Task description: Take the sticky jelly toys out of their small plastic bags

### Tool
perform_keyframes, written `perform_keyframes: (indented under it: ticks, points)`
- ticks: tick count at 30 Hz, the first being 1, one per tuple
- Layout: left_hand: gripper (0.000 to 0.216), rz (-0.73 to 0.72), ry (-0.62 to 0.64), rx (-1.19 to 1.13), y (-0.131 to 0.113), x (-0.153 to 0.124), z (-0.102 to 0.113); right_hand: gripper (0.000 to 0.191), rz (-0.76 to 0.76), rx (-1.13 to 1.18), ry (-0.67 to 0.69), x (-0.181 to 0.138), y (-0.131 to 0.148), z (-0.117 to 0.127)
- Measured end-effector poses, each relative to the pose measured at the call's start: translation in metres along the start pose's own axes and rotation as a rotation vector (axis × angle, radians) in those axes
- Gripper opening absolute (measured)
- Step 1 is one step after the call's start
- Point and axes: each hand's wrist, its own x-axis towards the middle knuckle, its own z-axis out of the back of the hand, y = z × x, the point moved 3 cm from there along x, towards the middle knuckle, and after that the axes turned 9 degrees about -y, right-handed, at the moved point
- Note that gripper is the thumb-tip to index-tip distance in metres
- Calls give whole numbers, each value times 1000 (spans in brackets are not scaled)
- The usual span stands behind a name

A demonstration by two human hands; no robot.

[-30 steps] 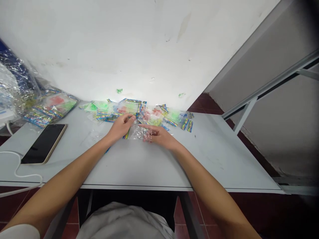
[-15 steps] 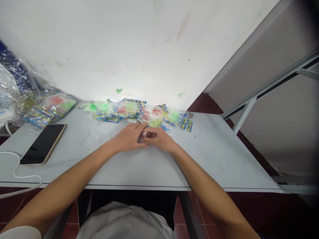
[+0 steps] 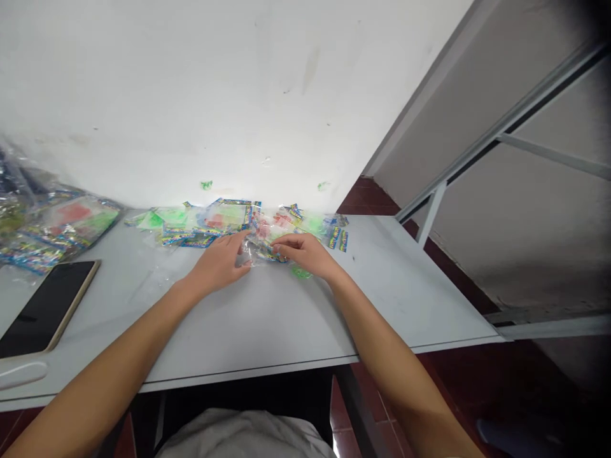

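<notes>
My left hand [image 3: 220, 262] rests above the table with thumb and fingers apart. A clear plastic bag [image 3: 258, 253] lies at its fingertips; whether they touch it I cannot tell. Opposite, my right hand [image 3: 308, 253] is closed in a pinch on this bag, where blue and yellow print shows. Under the right hand a piece of green [image 3: 300, 272] peeks out on the table. Just behind both hands lie flat clear packets with red and green contents [image 3: 281, 221] and blue-and-yellow printed strips.
More packets [image 3: 174, 219] run along the wall. A larger clear bag of packets [image 3: 76, 219] sits at the left, near a black-screened phone [image 3: 50, 308]. Two small printed strips [image 3: 344, 240] lie at the right. A metal frame [image 3: 432, 213] stands beyond the table's right end.
My hands have moved apart, the left one leftward. The dark reddish item seen between them earlier no longer shows. Clear plastic is now between the hands, and the view has shifted right.
</notes>
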Motion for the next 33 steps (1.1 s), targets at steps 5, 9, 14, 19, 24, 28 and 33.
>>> perform_keyframes:
  ticks: [5,9,14,19,24,28,33]
  points:
    - [62,54,5,3,4,3,4,23,72,-343,-14,-3,2,38]
    - [62,77,8,19,6,3,5,16,5,-551,93,-7,-5,60]
    - [64,94,-8,37,8,4,5,16,-43,-651,179,-8,-15,65]
    - [68,84,-7,52,11,3,3,13,-149,-677,268,-10,-21,57]
    - [70,92,7,62,11,3,2,7,-62,-515,419,-14,-12,47]
    - [70,54,6,95,8,3,1,7,-37,-341,554,-18,-1,36]
    - [70,-53,-5,134,4,-1,-8,17,-98,-139,619,-23,12,15]
